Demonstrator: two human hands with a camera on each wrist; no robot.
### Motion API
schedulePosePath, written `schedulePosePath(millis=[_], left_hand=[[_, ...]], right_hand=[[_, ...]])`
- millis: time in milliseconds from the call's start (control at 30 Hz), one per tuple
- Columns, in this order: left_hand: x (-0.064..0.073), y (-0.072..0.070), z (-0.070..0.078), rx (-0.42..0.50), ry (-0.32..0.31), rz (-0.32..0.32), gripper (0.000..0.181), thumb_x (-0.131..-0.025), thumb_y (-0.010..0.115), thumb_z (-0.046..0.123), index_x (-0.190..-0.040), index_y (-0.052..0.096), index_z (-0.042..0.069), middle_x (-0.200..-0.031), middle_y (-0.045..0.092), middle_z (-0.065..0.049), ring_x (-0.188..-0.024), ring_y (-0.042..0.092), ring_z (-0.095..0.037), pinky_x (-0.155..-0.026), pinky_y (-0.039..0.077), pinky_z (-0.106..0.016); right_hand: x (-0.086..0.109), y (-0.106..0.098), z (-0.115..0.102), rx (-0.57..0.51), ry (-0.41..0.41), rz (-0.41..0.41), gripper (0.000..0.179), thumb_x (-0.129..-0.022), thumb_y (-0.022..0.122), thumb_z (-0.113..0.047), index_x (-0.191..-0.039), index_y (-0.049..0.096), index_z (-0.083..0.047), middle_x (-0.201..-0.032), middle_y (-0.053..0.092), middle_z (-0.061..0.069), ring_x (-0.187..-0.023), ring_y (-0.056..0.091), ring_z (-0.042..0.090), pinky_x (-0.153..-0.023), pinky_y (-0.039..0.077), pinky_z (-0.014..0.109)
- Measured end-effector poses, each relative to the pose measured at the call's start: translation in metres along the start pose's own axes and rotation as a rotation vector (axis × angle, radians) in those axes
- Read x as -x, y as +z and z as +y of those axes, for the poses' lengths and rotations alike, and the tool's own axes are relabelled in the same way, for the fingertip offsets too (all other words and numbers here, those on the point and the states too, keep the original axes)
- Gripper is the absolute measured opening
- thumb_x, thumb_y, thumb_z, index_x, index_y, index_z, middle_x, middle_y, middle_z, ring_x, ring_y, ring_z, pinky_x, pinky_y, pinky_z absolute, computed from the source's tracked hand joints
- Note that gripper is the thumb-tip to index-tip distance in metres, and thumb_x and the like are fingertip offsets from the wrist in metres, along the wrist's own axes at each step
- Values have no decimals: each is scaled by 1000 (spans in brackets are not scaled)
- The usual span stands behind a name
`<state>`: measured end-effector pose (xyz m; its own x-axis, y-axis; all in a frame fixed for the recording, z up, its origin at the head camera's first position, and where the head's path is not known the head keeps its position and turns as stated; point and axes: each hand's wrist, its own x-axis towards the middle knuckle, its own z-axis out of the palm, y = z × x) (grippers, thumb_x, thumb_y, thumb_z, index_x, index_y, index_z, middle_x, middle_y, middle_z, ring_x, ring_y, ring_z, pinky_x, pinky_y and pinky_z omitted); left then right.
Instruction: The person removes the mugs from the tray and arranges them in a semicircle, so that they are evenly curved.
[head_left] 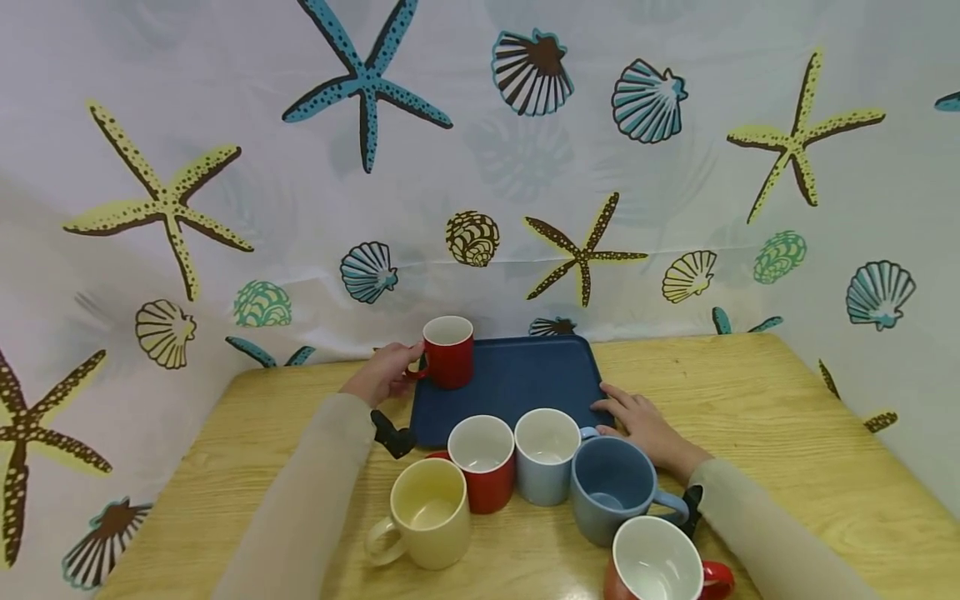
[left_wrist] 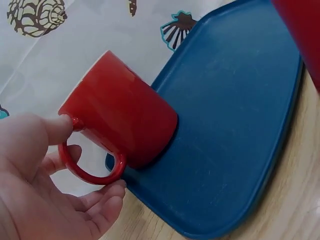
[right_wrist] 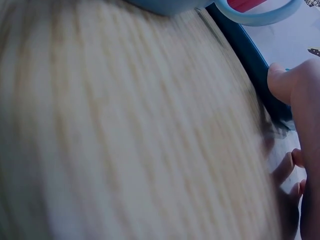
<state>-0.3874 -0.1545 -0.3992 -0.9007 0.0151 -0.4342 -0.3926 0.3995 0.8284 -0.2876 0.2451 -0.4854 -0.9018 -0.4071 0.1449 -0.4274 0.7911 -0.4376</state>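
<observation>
A red mug [head_left: 448, 367] with a white inside stands upright on the back left corner of a dark blue tray [head_left: 525, 375]. My left hand [head_left: 386, 372] holds this mug by its handle. In the left wrist view the thumb of the left hand [left_wrist: 45, 170] lies at the handle's top, with fingers about the loop of the red mug [left_wrist: 120, 110]. My right hand [head_left: 641, 425] rests at the tray's right edge, fingers spread and fairly straight. In the right wrist view its thumb lies against the rim of the tray [right_wrist: 252, 65].
In front of the tray stand a yellow mug [head_left: 438, 542], another red mug [head_left: 491, 490], a light blue mug [head_left: 542, 483], a darker blue mug [head_left: 600, 518] and a third red mug [head_left: 617, 583]. A patterned cloth [head_left: 450, 167] hangs behind the wooden table [head_left: 712, 392].
</observation>
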Motion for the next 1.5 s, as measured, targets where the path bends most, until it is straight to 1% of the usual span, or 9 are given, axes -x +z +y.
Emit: schedulePosePath(millis=[200,300,400,567,700,867,1133,1300,1500], left_hand=[[-2,3,0,88,-40,-35,61,-95,45,48,-134,34,3,-107,52,-18,-71,58,-21,-74,52,-31],[-3,4,-3,155,-43,-39,59,-94,47,46,-132,34,2,-103,55,-18,-68,58,-19,-69,52,-28],[-1,5,-7,212,-34,-36,53,-93,49,45,-123,39,3,-103,56,-20,-66,59,-18,-65,52,-26],[3,1,-11,270,-5,-37,43,-92,51,44,-109,42,6,-108,55,-23,-71,62,-21,-70,53,-28],[7,-4,-16,254,22,-48,40,-93,49,43,-105,41,5,-108,56,-23,-73,62,-22,-70,52,-28],[12,-8,-23,251,30,-56,43,-93,50,43,-109,40,5,-106,58,-21,-75,63,-23,-68,52,-27],[19,-13,-30,267,49,-36,51,-90,53,45,-118,39,4,-104,61,-20,-80,64,-26,-73,53,-29],[24,-15,-36,321,73,-37,46,-90,55,43,-110,42,5,-100,64,-21,-81,65,-27,-77,52,-33],[27,-18,-44,326,114,-50,39,-91,54,42,-102,43,6,-98,65,-19,-83,65,-27,-79,52,-35]], right_hand=[[0,1,1,4,-1,3,48,-93,49,-46,-130,52,-16,-150,25,11,-125,33,37,-99,26,61],[0,2,1,0,3,4,48,-93,49,-47,-130,53,-16,-150,25,11,-125,33,38,-99,26,62],[0,2,2,-2,3,2,48,-92,49,-47,-130,53,-17,-150,24,11,-125,33,38,-99,26,62],[0,1,2,-7,4,11,48,-92,49,-48,-130,53,-17,-151,24,10,-126,32,38,-98,26,62],[1,2,1,-8,13,11,49,-92,49,-48,-130,53,-17,-151,24,10,-126,31,38,-98,27,62],[2,2,-1,-15,7,11,48,-93,49,-47,-129,52,-16,-150,25,11,-126,31,39,-98,26,63],[1,2,0,-4,2,11,47,-93,48,-47,-129,53,-17,-150,25,11,-125,32,39,-98,26,63],[1,1,-1,14,-3,21,46,-93,49,-46,-128,54,-16,-149,27,11,-123,36,37,-97,29,61],[1,2,-1,15,-4,8,48,-93,48,-47,-129,53,-16,-150,27,11,-123,36,38,-97,29,61]])
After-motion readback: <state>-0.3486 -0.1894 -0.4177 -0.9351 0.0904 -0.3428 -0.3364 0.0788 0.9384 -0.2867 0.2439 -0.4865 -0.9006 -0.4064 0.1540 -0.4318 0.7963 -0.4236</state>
